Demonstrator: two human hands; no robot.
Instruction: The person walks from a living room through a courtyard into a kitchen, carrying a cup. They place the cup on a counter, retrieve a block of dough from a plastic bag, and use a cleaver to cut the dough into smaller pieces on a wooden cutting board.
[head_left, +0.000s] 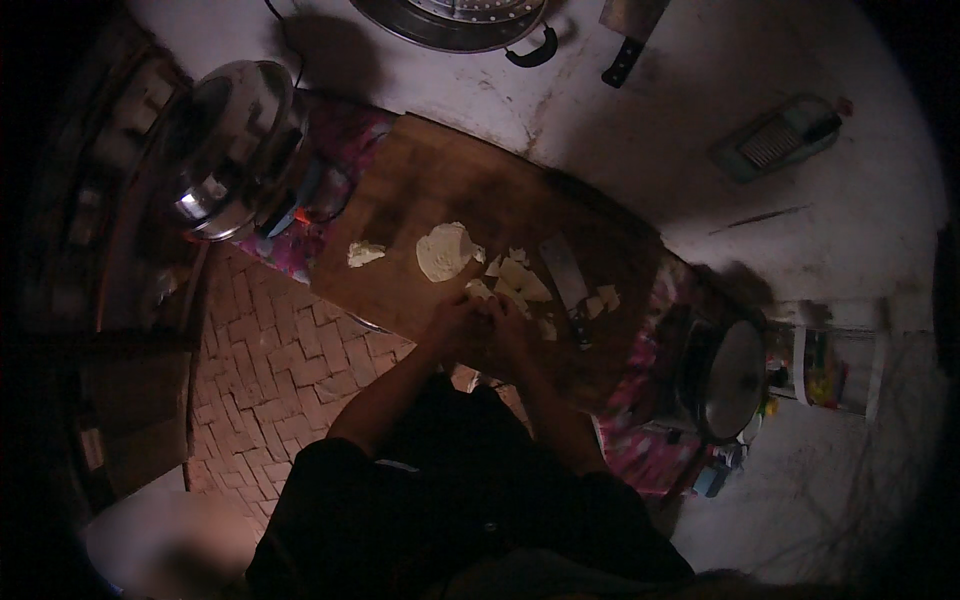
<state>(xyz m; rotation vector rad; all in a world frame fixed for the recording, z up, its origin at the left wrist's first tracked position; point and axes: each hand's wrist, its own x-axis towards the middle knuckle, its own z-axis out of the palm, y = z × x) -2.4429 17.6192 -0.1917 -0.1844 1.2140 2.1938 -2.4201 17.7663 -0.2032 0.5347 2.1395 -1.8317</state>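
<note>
My left hand (456, 321) and my right hand (508, 321) meet at the near edge of a wooden board (450, 165). Their fingertips pinch a small pale piece of dough (478, 288) between them. Just beyond lies a flattened lump of dough (444, 253), with a smaller scrap of dough (365, 253) to its left. Several thin cut dough pieces (523, 282) are spread beside my right hand. A knife (564, 270) with a broad blade and dark handle rests to their right, and more cut pieces (604, 299) lie past it.
A shiny metal pot (232, 142) stands at the board's left, on a pink patterned cloth (641, 442) that also shows at right. Another lidded pot (735, 382) is at right. A perforated steamer (480, 9), a cleaver (630, 45) and a grater (776, 142) are against the pale wall.
</note>
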